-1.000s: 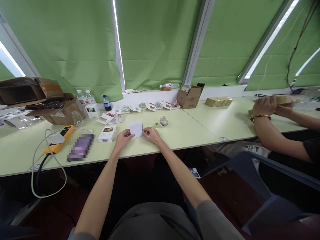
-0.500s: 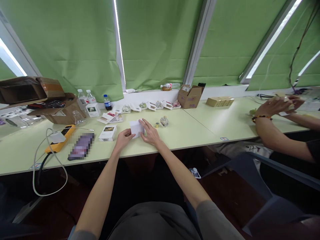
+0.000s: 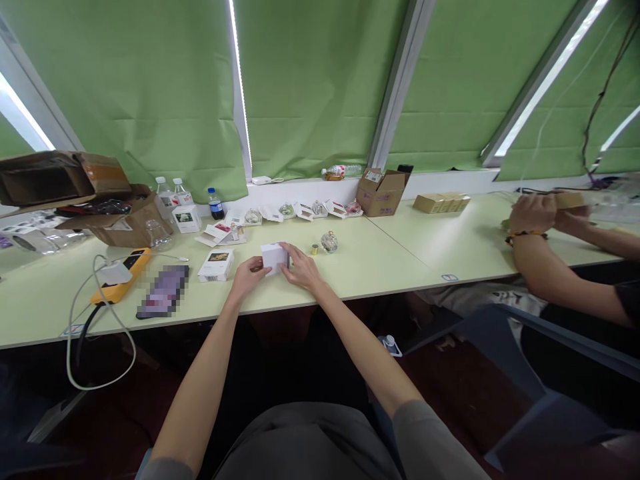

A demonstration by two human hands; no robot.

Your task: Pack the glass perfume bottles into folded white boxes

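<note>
The small white carton (image 3: pixel 273 260) is located between the two hands at the near side of the desk (image 3: pixel 390 267). The left hand (image 3: pixel 246 279) grasps it from 8 o'clock, thumb at the near face; the right hand (image 3: pixel 302 268) grasps it from just past 3 o'clock, fingers along the top and side. Both hands are in contact, so neither is nearer. The carton stands approximately upright; its visible face is almost square, so the long axis cannot be determined. Taking the carton as centre, the gold-coloured cylinder (image 3: pixel 315 249) and the round glass bottle (image 3: pixel 329 242) stand between 2 and 3 o'clock, both nearer the right hand. The printed white carton (image 3: pixel 215 265) lies at 9 o'clock, beside the left hand. The pale desk surface is flat; its front edge runs close by at 6 o'clock. Against the far wall, the brown cardboard box (image 3: pixel 383 193) stands at 2 o'clock. Green blinds (image 3: pixel 320 87) cover the windows at 12 o'clock.
</note>
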